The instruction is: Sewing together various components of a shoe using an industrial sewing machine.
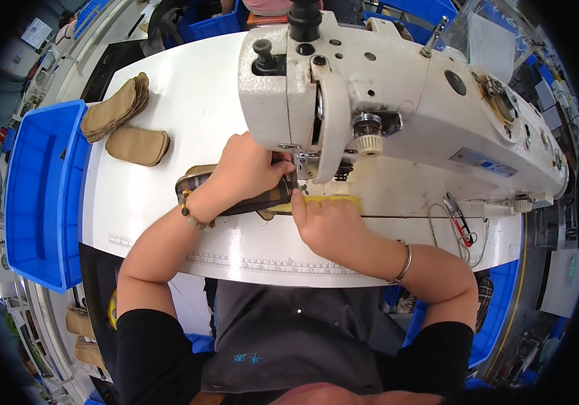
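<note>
A dark plaid cloth slipper (262, 202) with a tan sole edge lies under the head of a white sewing machine (384, 101). My left hand (245, 169) reaches over the slipper, thumb and fingers pinched on its cloth beside the needle area. My right hand (331, 226) bends in from the other side. Its index fingertip presses the slipper's end near the presser foot (308, 169), while the other fingers curl down and the thumb is hidden. A yellow strip (330, 200) runs along the machine bed beneath the right knuckles. The needle point cannot be made out.
Tan sole-shaped pieces lie at the table's left: a stack (117, 108) and a smaller pile (138, 146). A blue crate (46, 196) stands beyond that edge. Red-handled thread snips (461, 219) rest right of my hand. A printed ruler (289, 267) follows the table's front edge.
</note>
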`<act>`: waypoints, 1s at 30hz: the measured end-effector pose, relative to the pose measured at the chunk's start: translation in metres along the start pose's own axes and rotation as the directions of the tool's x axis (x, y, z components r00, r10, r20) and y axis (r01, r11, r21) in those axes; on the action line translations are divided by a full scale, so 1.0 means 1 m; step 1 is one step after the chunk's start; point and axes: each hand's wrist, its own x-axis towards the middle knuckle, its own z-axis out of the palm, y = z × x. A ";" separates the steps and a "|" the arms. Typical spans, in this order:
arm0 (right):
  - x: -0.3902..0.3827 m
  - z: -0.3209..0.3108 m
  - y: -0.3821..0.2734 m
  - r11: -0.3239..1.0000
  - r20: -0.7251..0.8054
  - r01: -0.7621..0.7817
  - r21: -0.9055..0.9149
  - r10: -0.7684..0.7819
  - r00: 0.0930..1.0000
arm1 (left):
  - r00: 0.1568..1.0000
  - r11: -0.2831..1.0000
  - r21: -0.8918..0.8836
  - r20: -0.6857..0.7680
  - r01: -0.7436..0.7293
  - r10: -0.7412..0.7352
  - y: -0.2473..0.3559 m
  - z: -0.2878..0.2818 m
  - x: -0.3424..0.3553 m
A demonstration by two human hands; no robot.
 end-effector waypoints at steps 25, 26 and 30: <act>-0.001 0.018 0.022 0.976 0.076 -0.041 -0.214 0.058 0.995 | 0.977 0.983 0.010 -0.116 -0.181 0.181 -0.033 0.004 0.029; -0.002 0.018 0.024 0.975 0.057 -0.031 -0.218 0.044 0.997 | 0.967 0.978 0.063 -0.151 -0.198 0.206 -0.028 0.001 0.026; -0.003 0.012 0.024 0.993 0.094 -0.098 -0.070 0.105 0.990 | 0.938 0.872 0.459 -0.198 -0.168 0.285 -0.003 -0.022 0.004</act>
